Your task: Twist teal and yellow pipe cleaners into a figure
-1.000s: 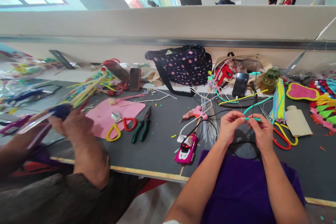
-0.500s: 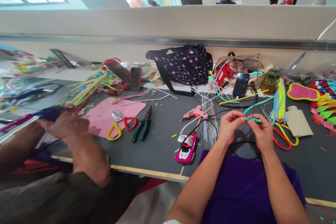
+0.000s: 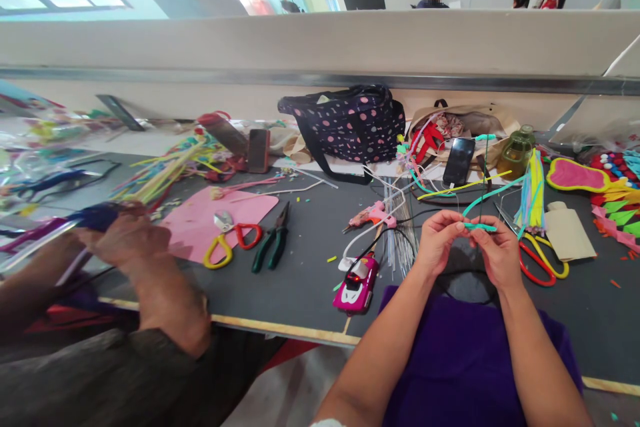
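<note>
Your left hand (image 3: 440,240) and right hand (image 3: 497,250) both pinch the teal pipe cleaner (image 3: 480,227), light and bendy, so grip it close beside the bend.

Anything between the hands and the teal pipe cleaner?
No. The left hand and right hand both pinch the teal pipe cleaner directly at the fingertips, above the table; nothing visible sits between them.

Pliers (image 3: 271,245) lie right of scissors (image 3: 231,241), left of glue gun (image 3: 373,215).
</note>
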`<move>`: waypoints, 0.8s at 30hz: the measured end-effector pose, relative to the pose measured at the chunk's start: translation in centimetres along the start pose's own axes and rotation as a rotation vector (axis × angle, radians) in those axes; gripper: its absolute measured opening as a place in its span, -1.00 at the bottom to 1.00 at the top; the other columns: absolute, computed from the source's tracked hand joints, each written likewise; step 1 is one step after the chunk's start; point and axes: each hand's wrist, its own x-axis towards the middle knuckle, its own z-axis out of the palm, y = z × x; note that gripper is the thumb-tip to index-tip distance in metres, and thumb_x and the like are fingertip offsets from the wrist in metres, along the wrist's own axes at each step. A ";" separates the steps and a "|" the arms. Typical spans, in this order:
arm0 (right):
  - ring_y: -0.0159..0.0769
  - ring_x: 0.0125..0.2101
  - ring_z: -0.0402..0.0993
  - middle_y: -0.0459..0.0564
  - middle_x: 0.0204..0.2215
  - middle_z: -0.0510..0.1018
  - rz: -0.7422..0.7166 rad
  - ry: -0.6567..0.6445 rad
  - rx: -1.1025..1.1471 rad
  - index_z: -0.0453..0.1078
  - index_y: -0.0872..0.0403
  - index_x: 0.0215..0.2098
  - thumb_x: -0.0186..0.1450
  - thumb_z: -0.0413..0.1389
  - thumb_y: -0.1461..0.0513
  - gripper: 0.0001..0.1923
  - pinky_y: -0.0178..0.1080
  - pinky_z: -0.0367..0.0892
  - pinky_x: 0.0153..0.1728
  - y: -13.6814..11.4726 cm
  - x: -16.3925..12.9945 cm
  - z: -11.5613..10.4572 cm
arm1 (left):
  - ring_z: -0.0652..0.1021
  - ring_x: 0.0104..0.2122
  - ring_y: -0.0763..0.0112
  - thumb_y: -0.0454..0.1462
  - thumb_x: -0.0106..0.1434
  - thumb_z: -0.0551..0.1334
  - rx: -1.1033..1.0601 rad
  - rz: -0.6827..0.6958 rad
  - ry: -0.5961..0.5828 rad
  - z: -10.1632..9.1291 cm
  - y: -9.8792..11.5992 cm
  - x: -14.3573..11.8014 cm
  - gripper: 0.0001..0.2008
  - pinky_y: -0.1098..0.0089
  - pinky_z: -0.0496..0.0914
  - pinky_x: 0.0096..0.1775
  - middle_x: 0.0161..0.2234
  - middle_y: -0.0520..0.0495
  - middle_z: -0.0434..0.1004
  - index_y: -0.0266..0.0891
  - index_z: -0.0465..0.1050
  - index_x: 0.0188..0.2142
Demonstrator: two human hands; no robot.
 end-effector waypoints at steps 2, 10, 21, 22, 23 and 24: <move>-0.41 -0.51 0.39 -0.08 -0.41 0.55 0.005 -0.015 0.023 0.44 0.03 -0.26 0.14 0.26 0.13 -0.78 -0.32 0.31 -0.48 -0.2 0.0 0.1 | 0.50 -0.52 0.50 -0.29 -0.08 0.44 -0.020 0.000 -0.016 0.1 0.0 0.0 -0.77 0.45 0.44 -0.43 -0.43 -0.02 0.55 -0.29 0.46 -0.43; -0.40 -0.56 0.37 -0.09 -0.48 0.53 0.009 -0.024 -0.019 0.43 0.04 -0.30 0.13 0.26 0.08 -0.74 -0.29 0.34 -0.49 -0.3 0.1 0.1 | 0.48 -0.53 0.49 -0.24 -0.09 0.44 0.011 0.004 -0.013 0.1 0.1 -0.2 -0.73 0.44 0.42 -0.46 -0.45 0.00 0.51 -0.29 0.42 -0.44; -0.42 -0.52 0.34 -0.12 -0.44 0.51 -0.052 -0.002 -0.100 0.46 0.03 -0.28 0.16 0.25 0.13 -0.80 -0.33 0.31 -0.47 0.2 0.0 -0.3 | 0.48 -0.44 0.51 -0.28 -0.07 0.45 0.104 0.127 0.002 0.2 0.0 -0.2 -0.75 0.45 0.39 -0.32 -0.44 0.03 0.51 -0.27 0.40 -0.46; -0.42 -0.51 0.34 -0.12 -0.43 0.51 -0.064 0.001 -0.101 0.46 0.03 -0.28 0.16 0.25 0.14 -0.81 -0.34 0.30 -0.46 0.1 0.0 -0.3 | 0.49 -0.43 0.51 -0.29 -0.07 0.45 0.099 0.128 0.002 0.2 0.0 -0.2 -0.75 0.45 0.39 -0.31 -0.44 0.03 0.51 -0.27 0.40 -0.46; -0.42 -0.50 0.34 -0.12 -0.42 0.52 -0.075 0.004 -0.103 0.47 0.02 -0.28 0.16 0.25 0.15 -0.81 -0.34 0.30 -0.46 0.1 0.0 -0.3 | 0.49 -0.43 0.51 -0.30 -0.07 0.45 0.093 0.126 0.004 0.2 0.0 -0.2 -0.75 0.45 0.39 -0.31 -0.44 0.03 0.51 -0.27 0.40 -0.46; -0.42 -0.49 0.35 -0.11 -0.42 0.52 -0.084 0.007 -0.106 0.47 0.02 -0.28 0.15 0.25 0.15 -0.82 -0.34 0.30 -0.46 0.1 0.0 -0.2 | 0.49 -0.43 0.51 -0.30 -0.07 0.44 0.088 0.122 0.006 0.2 0.0 -0.2 -0.75 0.46 0.39 -0.30 -0.44 0.03 0.51 -0.27 0.40 -0.46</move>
